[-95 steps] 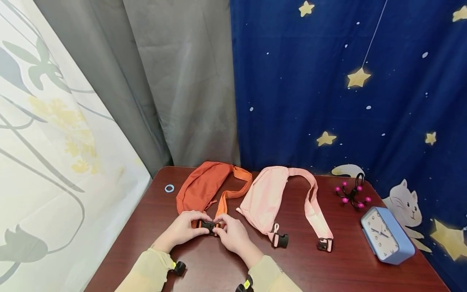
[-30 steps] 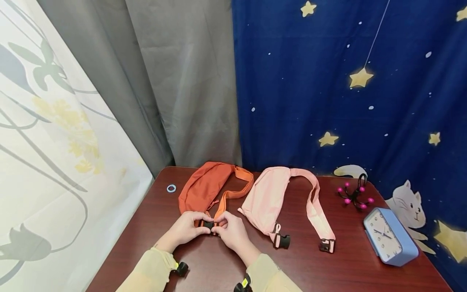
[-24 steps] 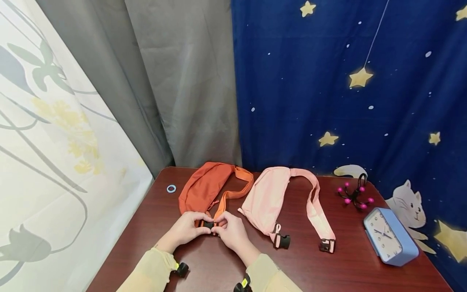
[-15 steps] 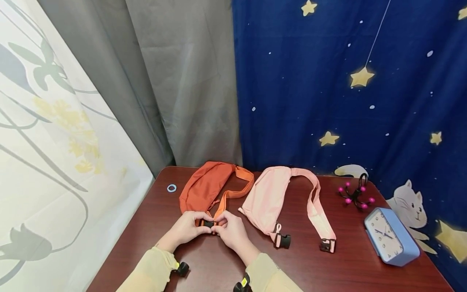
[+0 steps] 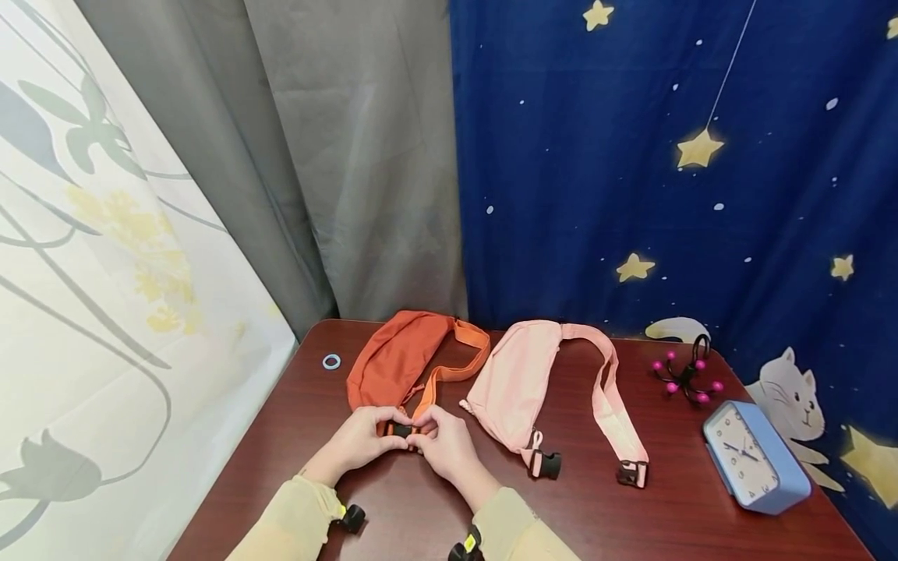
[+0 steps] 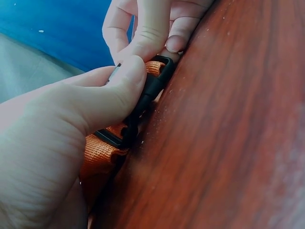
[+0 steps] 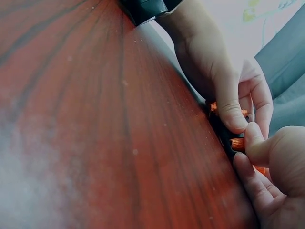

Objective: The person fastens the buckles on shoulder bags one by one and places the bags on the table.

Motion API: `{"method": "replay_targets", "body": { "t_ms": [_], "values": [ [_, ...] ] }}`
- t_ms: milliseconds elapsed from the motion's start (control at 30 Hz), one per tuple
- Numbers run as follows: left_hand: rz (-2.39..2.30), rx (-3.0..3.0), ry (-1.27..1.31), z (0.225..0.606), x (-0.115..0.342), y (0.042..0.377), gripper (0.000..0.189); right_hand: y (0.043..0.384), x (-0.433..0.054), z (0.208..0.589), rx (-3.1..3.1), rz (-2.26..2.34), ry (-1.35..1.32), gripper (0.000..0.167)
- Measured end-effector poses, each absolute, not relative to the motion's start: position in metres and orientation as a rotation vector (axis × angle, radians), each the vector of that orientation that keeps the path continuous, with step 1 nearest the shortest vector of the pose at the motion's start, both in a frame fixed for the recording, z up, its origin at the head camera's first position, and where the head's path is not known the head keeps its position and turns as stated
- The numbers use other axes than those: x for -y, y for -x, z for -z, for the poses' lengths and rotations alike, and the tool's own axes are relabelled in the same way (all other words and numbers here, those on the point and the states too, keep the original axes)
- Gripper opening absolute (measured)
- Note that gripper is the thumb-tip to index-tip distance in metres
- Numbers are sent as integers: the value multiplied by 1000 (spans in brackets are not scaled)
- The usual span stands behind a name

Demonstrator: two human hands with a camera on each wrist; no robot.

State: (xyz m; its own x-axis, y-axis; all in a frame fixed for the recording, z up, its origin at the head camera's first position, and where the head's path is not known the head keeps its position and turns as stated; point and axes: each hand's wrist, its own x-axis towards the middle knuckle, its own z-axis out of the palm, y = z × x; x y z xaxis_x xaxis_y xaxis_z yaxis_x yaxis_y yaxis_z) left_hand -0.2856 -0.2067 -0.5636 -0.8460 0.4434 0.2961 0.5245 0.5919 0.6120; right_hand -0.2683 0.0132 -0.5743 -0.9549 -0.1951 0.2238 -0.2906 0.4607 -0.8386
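Nearest, our left hand (image 5: 356,444) and right hand (image 5: 450,447) pinch opposite ends of the black buckle (image 5: 402,430), between six and seven o'clock in the head view. Our thumbs have drawn closer over it; its halves look joined, so we judge them nearly fastened. Beyond, the orange bag (image 5: 396,354) lies at twelve o'clock from it, the pink bag (image 5: 515,382) at two.
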Motion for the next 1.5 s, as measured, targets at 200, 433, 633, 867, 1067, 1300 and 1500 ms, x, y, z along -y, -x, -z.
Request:
{"method": "replay_targets", "body": {
  "t_ms": [200, 433, 633, 867, 1067, 1300, 1500],
  "values": [
    [1091, 2691, 845, 565, 208, 286, 29, 267, -13, 575, 2593, -1571, -444, 18],
    [1097, 2667, 876, 564, 207, 286, 30, 267, -13, 573, 2593, -1562, -449, 16],
    [1084, 2649, 889, 565, 207, 286, 29, 266, -16, 572, 2608, -1514, -477, 14],
    [1059, 2600, 924, 566, 206, 284, 27, 264, -18, 570, 2585, -1548, -518, 12],
    [1032, 2478, 957, 564, 205, 284, 22, 263, -20, 564, 2565, -1513, -533, 10],
    [865, 2341, 966, 564, 191, 289, 23, 264, -35, 550, 2568, -1389, -507, 8],
    [802, 2396, 948, 539, 157, 271, 24, 265, -62, 538, 2522, -1352, -513, 6]
  ]
}}
